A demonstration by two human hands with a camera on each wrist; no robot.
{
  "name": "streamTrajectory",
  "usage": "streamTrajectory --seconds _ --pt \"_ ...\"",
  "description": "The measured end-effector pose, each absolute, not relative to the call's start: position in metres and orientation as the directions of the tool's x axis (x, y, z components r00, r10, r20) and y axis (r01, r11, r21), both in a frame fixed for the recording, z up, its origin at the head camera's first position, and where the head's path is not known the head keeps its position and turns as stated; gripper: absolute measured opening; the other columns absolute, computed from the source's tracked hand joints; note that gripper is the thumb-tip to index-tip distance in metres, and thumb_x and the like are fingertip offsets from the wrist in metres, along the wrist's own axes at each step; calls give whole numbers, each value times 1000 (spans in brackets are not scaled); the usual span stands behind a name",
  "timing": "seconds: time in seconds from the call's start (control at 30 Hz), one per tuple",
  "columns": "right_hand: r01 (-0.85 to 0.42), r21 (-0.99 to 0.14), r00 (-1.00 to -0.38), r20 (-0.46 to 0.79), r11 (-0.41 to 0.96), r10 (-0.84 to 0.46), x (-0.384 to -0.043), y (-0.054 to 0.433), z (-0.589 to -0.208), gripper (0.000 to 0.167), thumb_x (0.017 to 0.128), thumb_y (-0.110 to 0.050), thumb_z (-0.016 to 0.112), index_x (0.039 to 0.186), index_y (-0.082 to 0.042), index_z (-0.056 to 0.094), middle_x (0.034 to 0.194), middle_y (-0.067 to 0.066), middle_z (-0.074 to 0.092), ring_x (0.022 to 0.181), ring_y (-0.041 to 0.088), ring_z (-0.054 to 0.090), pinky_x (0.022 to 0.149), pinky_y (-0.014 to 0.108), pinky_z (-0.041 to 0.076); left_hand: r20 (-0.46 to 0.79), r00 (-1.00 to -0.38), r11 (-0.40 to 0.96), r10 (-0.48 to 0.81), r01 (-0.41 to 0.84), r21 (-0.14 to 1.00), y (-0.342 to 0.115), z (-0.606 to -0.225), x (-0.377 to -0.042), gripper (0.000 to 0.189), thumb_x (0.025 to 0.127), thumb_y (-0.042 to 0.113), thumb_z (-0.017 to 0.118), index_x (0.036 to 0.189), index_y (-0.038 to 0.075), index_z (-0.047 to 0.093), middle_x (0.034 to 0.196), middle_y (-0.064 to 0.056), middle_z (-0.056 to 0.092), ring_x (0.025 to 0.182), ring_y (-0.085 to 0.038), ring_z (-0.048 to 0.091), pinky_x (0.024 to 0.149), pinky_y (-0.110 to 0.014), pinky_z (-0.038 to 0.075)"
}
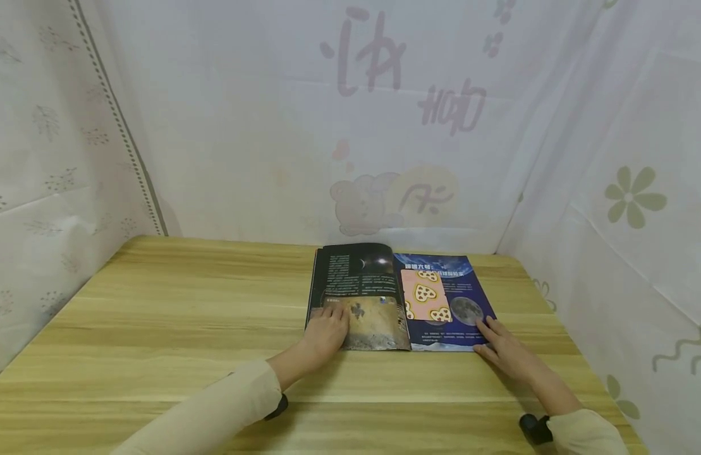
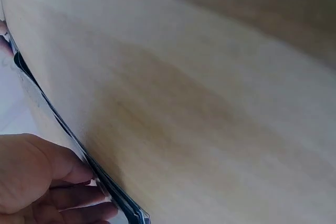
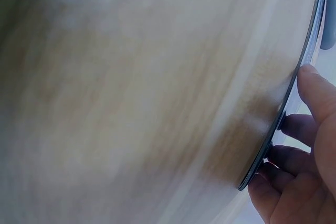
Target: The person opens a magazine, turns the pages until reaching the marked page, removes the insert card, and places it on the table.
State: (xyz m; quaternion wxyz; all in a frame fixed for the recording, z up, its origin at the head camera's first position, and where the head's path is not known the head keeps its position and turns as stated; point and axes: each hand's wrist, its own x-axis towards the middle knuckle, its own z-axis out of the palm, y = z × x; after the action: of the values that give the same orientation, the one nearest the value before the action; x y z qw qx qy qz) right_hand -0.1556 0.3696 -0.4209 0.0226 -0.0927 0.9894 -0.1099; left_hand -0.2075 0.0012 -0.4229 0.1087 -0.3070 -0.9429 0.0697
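Observation:
An open magazine lies flat on the wooden table, right of the middle. Its left page is dark, with a brown picture below. Its right page is blue, with a pink panel and a moon. My left hand rests flat on the left page's lower left corner, fingers loosely spread. Fingers straight, my right hand touches the right page's lower right corner. The left wrist view shows the left hand beside the magazine's edge. In the right wrist view the right hand's fingertips meet the magazine's edge.
Pale patterned curtains close in the table at the back and on both sides. Bare wood stretches left of the magazine and along the front edge. Both beige sleeves reach in from the near side.

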Motion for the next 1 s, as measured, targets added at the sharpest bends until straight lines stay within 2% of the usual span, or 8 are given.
streamTrajectory --seconds 0.1,0.3,0.37,0.43,0.53,0.7,0.83,1.0 --pt "-165 -226 -983 -42 960 -179 -155 370 -421 60 92 -25 60 137 9 40 139 38 31 126 56 31 97 64 35 171 -777 794 606 577 -193 0 -423 -206 35 90 7 59 124 6 58 118 -15 60 106 -26 61 84 -38 54" --pt "-165 -219 -983 -44 962 -179 -155 371 -421 60 92 -25 60 136 9 40 139 38 32 126 56 32 96 64 35 115 -758 761 642 610 -223 -3 -420 -204 51 88 6 61 135 25 52 122 -17 57 104 -28 61 71 -33 56" --pt "-166 -213 -983 -43 963 -179 -155 372 -421 60 92 -26 60 136 9 41 139 38 32 126 56 32 96 64 35 110 -753 754 649 617 -223 -3 -420 -204 50 88 7 61 133 27 53 122 -17 57 104 -29 60 70 -33 56" --pt "-165 -212 -983 -44 963 -178 -156 372 -422 60 92 -26 60 136 9 41 139 38 32 126 56 32 96 64 35 104 -752 755 650 626 -195 -3 -420 -205 47 88 7 61 132 26 55 121 -15 56 105 -28 59 70 -33 56" --pt "-170 -209 -982 -41 963 -182 -157 373 -422 60 92 -27 60 136 9 41 139 39 32 125 56 32 96 64 35 116 -745 754 656 653 -73 -2 -421 -209 36 90 5 59 124 18 60 121 -14 55 109 -29 56 67 -35 56" --pt "-175 -215 -981 -42 961 -188 -159 372 -422 60 91 -26 60 136 9 41 139 39 32 125 56 33 96 64 35 107 -738 733 667 675 84 2 -422 -216 24 92 0 55 114 8 56 128 -15 52 117 -32 53 63 -38 57" --pt "-179 -222 -980 -46 959 -193 -161 369 -418 59 91 -24 62 135 10 42 137 40 33 124 57 34 95 64 37 131 -736 735 665 675 60 4 -426 -219 11 94 14 56 103 7 53 115 -13 56 108 -30 57 64 -33 57" --pt "-158 -231 -981 -70 960 -179 -166 367 -413 58 90 -24 62 131 13 45 133 42 36 120 58 38 93 64 37 159 -718 729 678 684 -19 8 -424 -219 24 94 30 56 109 11 55 112 -15 57 102 -33 59 57 -29 56"
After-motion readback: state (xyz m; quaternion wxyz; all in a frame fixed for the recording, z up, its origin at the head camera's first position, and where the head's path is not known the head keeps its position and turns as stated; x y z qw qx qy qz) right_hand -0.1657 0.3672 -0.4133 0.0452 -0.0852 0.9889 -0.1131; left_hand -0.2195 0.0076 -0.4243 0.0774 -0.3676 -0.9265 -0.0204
